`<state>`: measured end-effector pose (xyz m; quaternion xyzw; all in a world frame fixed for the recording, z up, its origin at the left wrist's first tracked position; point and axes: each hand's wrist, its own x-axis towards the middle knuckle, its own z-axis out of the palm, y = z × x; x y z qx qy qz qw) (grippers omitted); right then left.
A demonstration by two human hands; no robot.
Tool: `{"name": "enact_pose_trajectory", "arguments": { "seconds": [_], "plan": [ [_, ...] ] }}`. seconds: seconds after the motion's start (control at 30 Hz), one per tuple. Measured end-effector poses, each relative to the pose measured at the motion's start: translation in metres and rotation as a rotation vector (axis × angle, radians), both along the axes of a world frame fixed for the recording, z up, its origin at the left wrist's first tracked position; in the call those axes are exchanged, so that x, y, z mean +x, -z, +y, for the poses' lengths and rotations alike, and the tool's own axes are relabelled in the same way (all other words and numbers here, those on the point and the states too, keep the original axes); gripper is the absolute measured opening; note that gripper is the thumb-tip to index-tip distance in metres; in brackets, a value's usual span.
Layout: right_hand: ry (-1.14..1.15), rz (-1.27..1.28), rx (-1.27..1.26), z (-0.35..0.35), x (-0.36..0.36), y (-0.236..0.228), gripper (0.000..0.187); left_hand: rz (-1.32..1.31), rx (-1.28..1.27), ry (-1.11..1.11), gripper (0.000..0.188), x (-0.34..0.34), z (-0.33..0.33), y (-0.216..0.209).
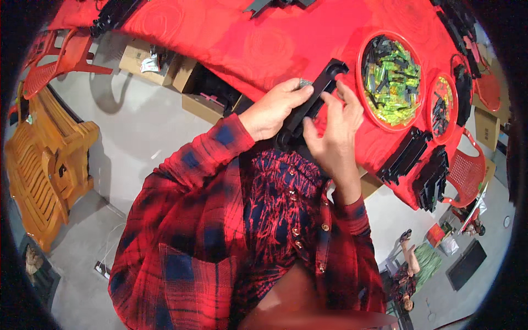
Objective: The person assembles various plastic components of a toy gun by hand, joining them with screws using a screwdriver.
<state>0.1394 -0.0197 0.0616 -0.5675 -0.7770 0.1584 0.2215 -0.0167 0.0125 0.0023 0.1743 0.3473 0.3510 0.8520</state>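
In front of my chest, over the near edge of the red-covered table, I hold a long black plastic piece (308,108) with a channel along it and a curved upper end. It is tilted, its top leaning right. My left hand (278,108) is closed on its left side, thumb along the edge. A small greyish thing shows by the left fingertips, too small to name. My right hand (336,124) is at the piece's right side, fingers bent, with thumb and index fingertips against it. Whether a small part sits under those fingertips is hidden.
On the red tablecloth (264,41) stands a red basin (360,82) of yellow-green and black pieces, beside a smaller red basin (432,129). Stacked black strips (407,154) lie at the right edge. Cardboard boxes (201,107) are under the table; a wooden chair (49,165) stands left.
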Motion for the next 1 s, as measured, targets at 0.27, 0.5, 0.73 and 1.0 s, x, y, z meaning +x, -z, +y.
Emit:
{"name": "enact_pose_trajectory", "arguments": {
  "seconds": [0.27,0.5,0.73,1.0],
  "plan": [
    [0.083,-0.007,-0.087,0.005,-0.005,0.016,0.062,0.035,0.034,-0.059,0.021,0.007,0.001,-0.005],
    [0.094,-0.035,-0.149,0.008,-0.005,0.016,0.060,0.050,-0.016,-0.068,0.021,0.007,0.001,-0.006],
    [0.093,-0.006,-0.102,0.007,-0.004,0.025,0.061,-0.031,-0.061,-0.117,0.021,0.009,0.001,0.011],
    [0.081,-0.001,-0.044,0.005,-0.002,0.030,0.062,0.003,-0.122,-0.157,0.017,0.011,0.002,0.015]
  ]
}}
